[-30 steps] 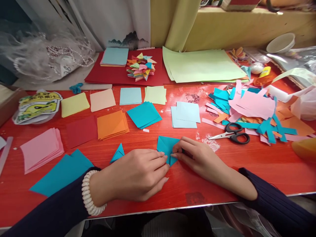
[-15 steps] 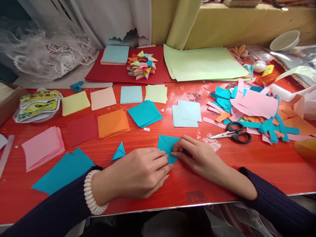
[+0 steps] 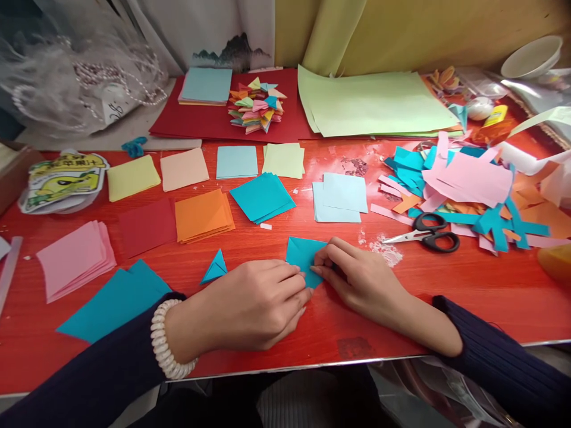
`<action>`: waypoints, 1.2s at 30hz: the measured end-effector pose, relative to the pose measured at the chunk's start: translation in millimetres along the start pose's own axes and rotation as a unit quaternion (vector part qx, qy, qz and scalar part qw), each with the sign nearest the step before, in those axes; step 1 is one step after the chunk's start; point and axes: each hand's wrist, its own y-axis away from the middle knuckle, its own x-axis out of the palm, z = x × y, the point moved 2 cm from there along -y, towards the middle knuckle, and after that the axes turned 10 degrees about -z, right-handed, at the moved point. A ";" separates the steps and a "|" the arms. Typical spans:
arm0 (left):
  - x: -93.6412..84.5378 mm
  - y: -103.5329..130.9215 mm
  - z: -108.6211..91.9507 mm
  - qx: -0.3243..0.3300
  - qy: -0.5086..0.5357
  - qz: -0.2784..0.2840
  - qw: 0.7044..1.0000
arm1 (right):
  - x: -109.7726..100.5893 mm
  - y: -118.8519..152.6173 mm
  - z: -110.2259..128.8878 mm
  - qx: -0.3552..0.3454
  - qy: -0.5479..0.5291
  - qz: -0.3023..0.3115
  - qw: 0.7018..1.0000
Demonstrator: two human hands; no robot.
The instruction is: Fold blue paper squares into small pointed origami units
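Though barely apart, fingers (image 3: 328, 252) on paper (image 3: 302, 252)

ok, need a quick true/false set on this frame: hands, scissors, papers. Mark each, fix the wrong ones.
1. The left hand and right hand both touch the same blue sheet. True.
2. The right hand holds the scissors. False: they lie on the table beside the scrap pile.
3. A pale coiled band circles the left wrist. True.
4. The spiky multicoloured paper piece sits on the pale green paper. False: it sits on dark red paper.
5. The folded blue triangle lies apart from the blue sheet under the hands. True.
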 end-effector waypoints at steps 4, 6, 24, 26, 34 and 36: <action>0.8 -0.8 -1.5 -0.002 -0.005 0.005 1.000 | 1.5 1.3 2.2 -0.025 0.043 -0.017 0.999; 1.2 -0.9 -2.1 -0.001 -0.005 0.003 1.000 | 3.6 2.4 2.9 -0.039 0.063 -0.023 0.997; 1.7 0.6 -1.6 0.007 -0.020 -0.008 1.000 | -21.3 22.5 -25.8 -0.245 0.085 -0.028 0.965; 0.9 0.2 -2.0 0.004 -0.018 -0.009 1.000 | -22.8 22.1 -30.4 -0.228 0.091 -0.038 0.969; 0.7 3.8 10.4 -0.029 0.017 0.010 0.999 | -27.1 14.3 -30.4 -0.248 0.072 -0.066 0.964; 2.8 4.4 13.7 -0.043 0.018 0.005 0.999 | -24.1 13.6 -29.3 -0.256 0.068 -0.050 0.963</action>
